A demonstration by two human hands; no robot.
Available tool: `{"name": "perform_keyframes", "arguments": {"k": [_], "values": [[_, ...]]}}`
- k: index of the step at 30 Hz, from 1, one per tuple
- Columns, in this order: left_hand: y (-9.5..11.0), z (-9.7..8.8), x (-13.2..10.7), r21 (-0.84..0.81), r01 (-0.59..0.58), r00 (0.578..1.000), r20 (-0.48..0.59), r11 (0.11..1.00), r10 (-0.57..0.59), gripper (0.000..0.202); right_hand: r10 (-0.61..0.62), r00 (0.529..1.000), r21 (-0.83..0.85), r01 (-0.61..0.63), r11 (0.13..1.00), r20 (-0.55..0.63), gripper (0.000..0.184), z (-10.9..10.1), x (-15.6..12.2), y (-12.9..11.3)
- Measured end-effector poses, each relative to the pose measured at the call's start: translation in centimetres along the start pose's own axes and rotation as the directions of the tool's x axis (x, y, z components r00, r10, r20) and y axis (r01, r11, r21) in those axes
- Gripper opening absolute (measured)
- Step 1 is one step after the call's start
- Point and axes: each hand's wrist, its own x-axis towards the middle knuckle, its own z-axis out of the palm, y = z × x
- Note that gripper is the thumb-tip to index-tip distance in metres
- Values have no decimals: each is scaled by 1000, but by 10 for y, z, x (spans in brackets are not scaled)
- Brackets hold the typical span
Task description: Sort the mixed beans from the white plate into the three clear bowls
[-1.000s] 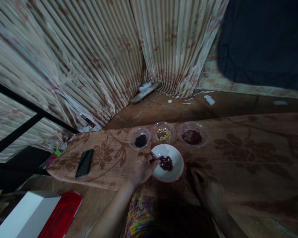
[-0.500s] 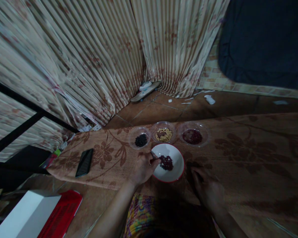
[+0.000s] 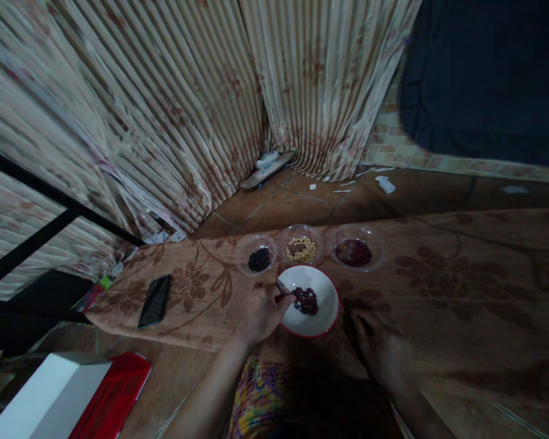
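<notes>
A white bowl (image 3: 322, 308) with a red rim holds a small heap of dark red beans (image 3: 305, 300) on a brown flowered cloth (image 3: 462, 274). My left hand (image 3: 263, 312) is closed on a thin tool (image 3: 282, 289) whose tip reaches the beans at the bowl's left edge. My right hand (image 3: 379, 347) rests on the cloth right of the bowl, in shadow, fingers loosely spread. Behind the bowl stand three clear cups: black beans (image 3: 258, 259), pale yellow beans (image 3: 301, 249) and dark red beans (image 3: 353, 252).
A black phone (image 3: 155, 300) lies on the cloth's left part. A white box (image 3: 41, 399) and a red flat thing (image 3: 114, 396) sit at lower left. Striped curtains (image 3: 165, 110) hang behind; a tiled floor with litter lies beyond the cloth.
</notes>
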Motion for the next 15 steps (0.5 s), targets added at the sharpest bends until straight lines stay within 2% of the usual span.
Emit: {"name": "perform_keyframes", "arguments": {"k": [15], "values": [[0,-5,1,22,-19,1000,-16,1000,19,15,-8,1000,-3,8,1000,7,32,1,-1,1]]}}
